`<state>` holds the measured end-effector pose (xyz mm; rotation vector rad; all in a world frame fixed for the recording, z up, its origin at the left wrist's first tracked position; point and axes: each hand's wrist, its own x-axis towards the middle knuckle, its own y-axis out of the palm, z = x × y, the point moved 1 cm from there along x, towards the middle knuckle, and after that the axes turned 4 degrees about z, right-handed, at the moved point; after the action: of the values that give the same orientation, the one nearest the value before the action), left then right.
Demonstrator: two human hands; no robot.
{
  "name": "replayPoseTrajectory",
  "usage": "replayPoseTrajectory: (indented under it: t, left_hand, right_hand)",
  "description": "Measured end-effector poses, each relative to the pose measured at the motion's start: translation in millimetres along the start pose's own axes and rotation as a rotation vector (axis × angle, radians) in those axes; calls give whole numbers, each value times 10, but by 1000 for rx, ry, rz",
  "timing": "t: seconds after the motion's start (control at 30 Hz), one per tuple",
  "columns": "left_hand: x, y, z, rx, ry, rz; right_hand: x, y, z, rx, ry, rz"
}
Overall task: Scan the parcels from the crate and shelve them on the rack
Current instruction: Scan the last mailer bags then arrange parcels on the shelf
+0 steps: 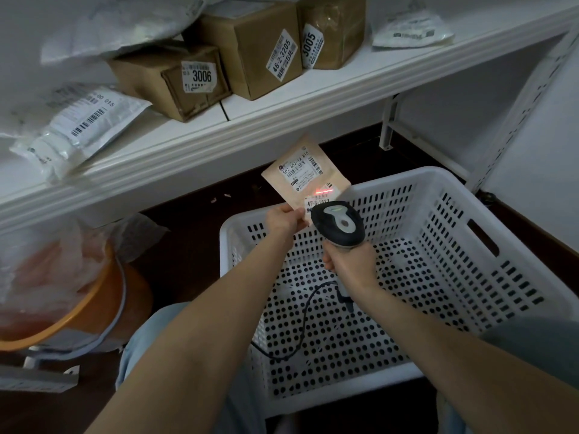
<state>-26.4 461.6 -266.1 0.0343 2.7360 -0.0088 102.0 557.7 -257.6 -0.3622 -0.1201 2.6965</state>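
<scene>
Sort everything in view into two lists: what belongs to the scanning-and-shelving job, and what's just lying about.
Job:
- brown envelope parcel, pinched by the left hand
- barcode scanner, in the grip of the right hand
- white crate
- rack shelf
- shelved boxes

Lying about:
- orange basin
- plastic bag draped over it
</scene>
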Motion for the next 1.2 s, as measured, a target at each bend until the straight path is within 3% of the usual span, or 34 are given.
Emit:
replayPoseTrajectory:
  t: [0.8,1.2]
  left_hand:
    - [72,-29,18,12,-21,-33]
    - [-62,1,59,109,-19,51]
  right_hand:
    - [-68,26,-24,-32,28,-11]
    - [-66,-70,83,119,-45,-45]
